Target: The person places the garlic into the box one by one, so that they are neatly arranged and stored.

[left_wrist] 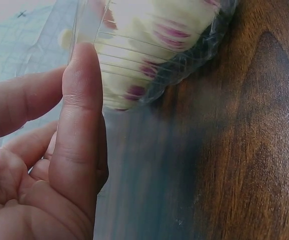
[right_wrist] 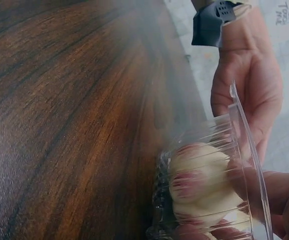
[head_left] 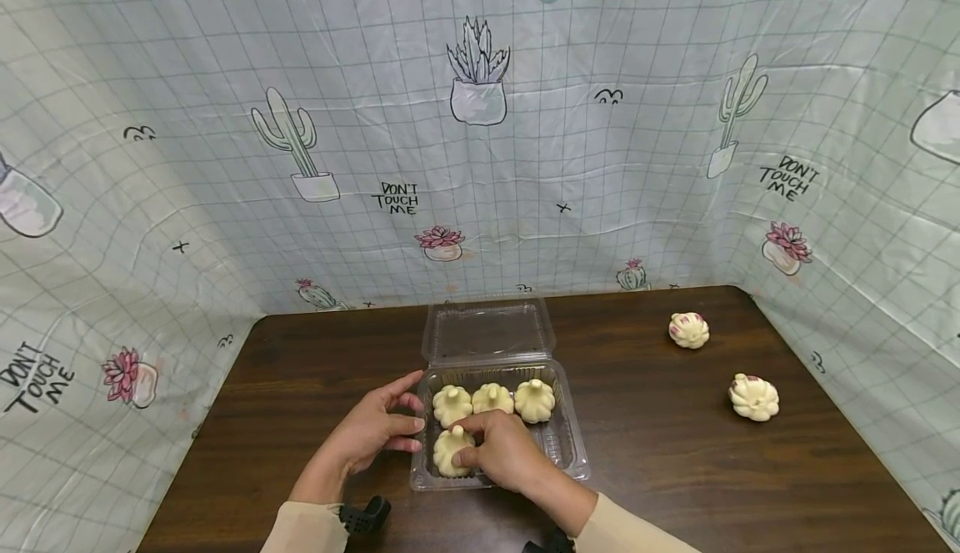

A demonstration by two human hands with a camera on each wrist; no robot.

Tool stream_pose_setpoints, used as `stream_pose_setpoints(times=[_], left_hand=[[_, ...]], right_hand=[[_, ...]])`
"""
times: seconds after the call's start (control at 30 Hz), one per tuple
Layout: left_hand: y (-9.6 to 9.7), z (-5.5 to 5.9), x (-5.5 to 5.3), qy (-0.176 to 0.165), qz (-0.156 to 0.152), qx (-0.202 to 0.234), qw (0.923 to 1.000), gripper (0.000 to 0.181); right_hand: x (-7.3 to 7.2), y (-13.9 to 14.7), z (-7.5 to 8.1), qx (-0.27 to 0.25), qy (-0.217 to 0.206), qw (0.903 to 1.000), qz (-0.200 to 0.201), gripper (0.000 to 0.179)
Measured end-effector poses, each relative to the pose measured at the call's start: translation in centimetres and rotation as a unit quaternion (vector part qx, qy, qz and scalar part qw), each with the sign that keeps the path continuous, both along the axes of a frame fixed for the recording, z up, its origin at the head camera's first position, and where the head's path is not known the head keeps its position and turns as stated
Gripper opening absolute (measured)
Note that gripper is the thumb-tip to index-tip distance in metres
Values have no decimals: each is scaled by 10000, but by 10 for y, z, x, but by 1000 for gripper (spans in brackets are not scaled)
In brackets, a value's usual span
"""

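Note:
A clear plastic clamshell container (head_left: 574, 440) lies with its lid (head_left: 491, 329) folded back. In the head view, my right hand (head_left: 512, 453) reaches into its front left corner. There, thumb and fingers pinch a cream garlic bulb (head_left: 446, 454) that stands stem up. Behind it, a row of garlic bulbs holds a left one (head_left: 452, 407), a middle one (head_left: 492, 397) and a right one (head_left: 535, 403). My left hand (head_left: 372, 426) is at the container's left side, fingers loosely extended against the wall. Purple streaks on the garlic (left_wrist: 169, 35) show through the plastic in the left wrist view.
To the right on the dark wooden table (head_left: 637, 470) lie two more garlic bulbs, one farther back (head_left: 688, 330) and one nearer (head_left: 753, 398). A patterned curtain (head_left: 600, 228) hangs behind the table and along both sides.

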State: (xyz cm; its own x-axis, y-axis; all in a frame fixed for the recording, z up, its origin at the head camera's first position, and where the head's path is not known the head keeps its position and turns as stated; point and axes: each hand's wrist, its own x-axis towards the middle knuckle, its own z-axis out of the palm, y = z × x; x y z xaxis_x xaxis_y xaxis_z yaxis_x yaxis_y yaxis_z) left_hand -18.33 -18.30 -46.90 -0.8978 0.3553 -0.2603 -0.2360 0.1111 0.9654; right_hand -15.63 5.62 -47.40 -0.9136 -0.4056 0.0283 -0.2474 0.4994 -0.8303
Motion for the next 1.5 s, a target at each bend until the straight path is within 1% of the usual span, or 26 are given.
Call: stream_pose_setpoints(times=[0.17, 0.47, 0.73, 0.93, 1.07, 1.17, 1.27, 1.37, 1.5], left_hand=[[1, 0, 0, -7, -18, -18, 10000, 82], [2, 2, 1, 16, -11, 5, 10000, 82], [4, 1, -1, 27, 30, -60, 10000, 82], [7, 1, -3, 55, 119, -108, 9999, 82], [8, 1, -4, 65, 185, -155, 9997, 81], [9, 1, -4, 79, 210, -158, 9996, 81], [11, 1, -5, 55, 223, -139, 9996, 81], [12, 1, -5, 8, 245, -119, 9996, 80], [12, 1, -4, -42, 270, -94, 9996, 81]], right_hand=[[2, 1, 2, 73, 38, 9998, -178, 41], [2, 4, 0, 60, 130, 9984, -550, 41], [2, 8, 5, -152, 332, 9959, -830, 30], [0, 12, 7, -452, 407, 9944, -861, 24], [-2, 19, 9, -663, 377, 9931, -890, 20], [-3, 28, 13, -787, 395, 9911, -1000, 15], [-5, 42, 19, -851, 530, 9867, -1277, 8], [-9, 60, 25, -845, 689, 9804, -1640, 7], [-15, 88, 32, -760, 850, 9705, -2124, 12]])
